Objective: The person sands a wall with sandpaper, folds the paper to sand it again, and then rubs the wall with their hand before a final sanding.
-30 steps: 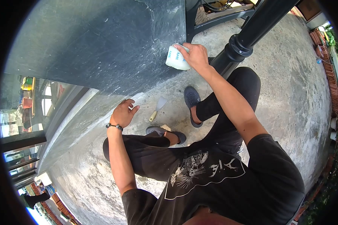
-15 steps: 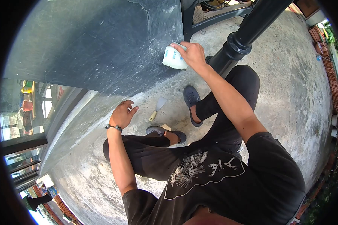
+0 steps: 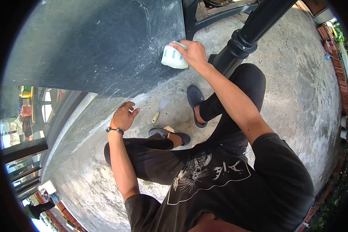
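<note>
My right hand is closed on a folded sheet of sandpaper, pale with blue "AA60" print on its back. The sheet lies against the dark grey wall panel, close to the panel's lower right corner. Its abrasive side is hidden. My left hand, a beaded bracelet on its wrist, hangs above the floor with loosely bent fingers apart and nothing in them. A putty knife with a cream handle lies on the floor between my left hand and my shoe.
A thick black post rises just right of my right arm. Beside the panel stands a dark frame with things behind it. My shoes rest on the stained concrete floor. Glass panes are at the left, stacked terracotta-coloured pieces at far right.
The whole view has shifted slightly, so most things appear a little further left. My right hand still holds the sandpaper against the panel, near the same corner. My left hand keeps its pose.
</note>
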Tool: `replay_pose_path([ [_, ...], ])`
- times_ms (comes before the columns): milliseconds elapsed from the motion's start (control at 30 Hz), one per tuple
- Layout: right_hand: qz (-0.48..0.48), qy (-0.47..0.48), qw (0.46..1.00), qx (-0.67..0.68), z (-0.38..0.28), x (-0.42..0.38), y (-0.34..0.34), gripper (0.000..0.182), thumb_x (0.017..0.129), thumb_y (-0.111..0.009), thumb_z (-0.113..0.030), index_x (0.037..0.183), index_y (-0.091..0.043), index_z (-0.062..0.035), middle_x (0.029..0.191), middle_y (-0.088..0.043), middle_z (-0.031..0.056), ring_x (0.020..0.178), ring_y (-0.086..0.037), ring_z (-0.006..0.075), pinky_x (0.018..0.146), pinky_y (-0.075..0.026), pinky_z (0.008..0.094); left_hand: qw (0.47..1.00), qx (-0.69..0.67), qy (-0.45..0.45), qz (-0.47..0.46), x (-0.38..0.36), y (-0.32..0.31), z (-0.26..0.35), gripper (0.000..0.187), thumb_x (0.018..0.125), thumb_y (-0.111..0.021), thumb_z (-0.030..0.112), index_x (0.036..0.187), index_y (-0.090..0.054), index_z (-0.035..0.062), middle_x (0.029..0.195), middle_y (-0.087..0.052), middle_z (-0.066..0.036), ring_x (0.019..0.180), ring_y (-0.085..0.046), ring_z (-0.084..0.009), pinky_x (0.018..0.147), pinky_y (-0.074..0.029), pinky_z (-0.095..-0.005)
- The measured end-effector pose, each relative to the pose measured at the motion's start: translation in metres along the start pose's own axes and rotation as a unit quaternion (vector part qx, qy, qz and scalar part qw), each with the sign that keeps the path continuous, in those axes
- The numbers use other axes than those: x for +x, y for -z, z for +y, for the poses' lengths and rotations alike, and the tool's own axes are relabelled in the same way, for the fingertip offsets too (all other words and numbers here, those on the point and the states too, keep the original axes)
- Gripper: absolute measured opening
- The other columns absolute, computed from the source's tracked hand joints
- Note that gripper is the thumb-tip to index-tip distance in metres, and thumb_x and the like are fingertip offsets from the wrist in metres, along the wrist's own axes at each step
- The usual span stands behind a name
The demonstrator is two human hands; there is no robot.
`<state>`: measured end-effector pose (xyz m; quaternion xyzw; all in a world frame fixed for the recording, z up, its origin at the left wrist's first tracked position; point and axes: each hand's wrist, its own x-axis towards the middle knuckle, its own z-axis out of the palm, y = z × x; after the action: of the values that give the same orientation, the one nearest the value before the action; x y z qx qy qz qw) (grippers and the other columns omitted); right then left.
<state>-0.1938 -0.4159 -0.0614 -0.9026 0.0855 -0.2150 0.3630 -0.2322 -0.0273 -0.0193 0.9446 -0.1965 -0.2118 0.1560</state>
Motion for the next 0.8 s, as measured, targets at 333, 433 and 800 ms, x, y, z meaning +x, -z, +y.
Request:
replay_pose_path([
  [333,-0.002,-0.012,1.0,0.011,-0.004,-0.005,0.0,0.059,0.098,-0.068,-0.065,0.089,-0.084,-0.0083,0.069,-0.074,0.0161,0.065,-0.074,0.0342,0.066,-0.058,0.0452,1.0,0.001,0.013,-0.013,-0.005,0.003,0.007,0.04,0.1,-0.074,0.036,0.125,-0.072,0.0041,0.113,-0.077,-0.017,0.093,-0.076,-0.0307,0.086,-0.059,-0.0435],
  [433,-0.004,-0.011,1.0,-0.021,0.008,-0.009,-0.008,0.06,0.099,-0.066,-0.065,0.09,-0.084,-0.0092,0.07,-0.075,0.0154,0.065,-0.074,0.0343,0.067,-0.058,0.0453,1.0,-0.004,0.014,-0.011,-0.002,0.001,0.004,0.041,0.1,-0.075,0.036,0.125,-0.073,0.0041,0.113,-0.077,-0.017,0.093,-0.076,-0.0305,0.086,-0.059,-0.0432],
  [800,0.012,-0.08,0.995,0.06,0.008,-0.013,-0.007,0.068,0.097,-0.069,-0.068,0.106,-0.085,-0.002,0.067,-0.074,0.0168,0.065,-0.075,0.0307,0.066,-0.057,0.0416,1.0,0.006,0.018,-0.005,-0.006,0.003,0.004,0.04,0.101,-0.074,0.036,0.124,-0.073,0.0037,0.113,-0.077,-0.016,0.093,-0.076,-0.0301,0.085,-0.059,-0.0432],
])
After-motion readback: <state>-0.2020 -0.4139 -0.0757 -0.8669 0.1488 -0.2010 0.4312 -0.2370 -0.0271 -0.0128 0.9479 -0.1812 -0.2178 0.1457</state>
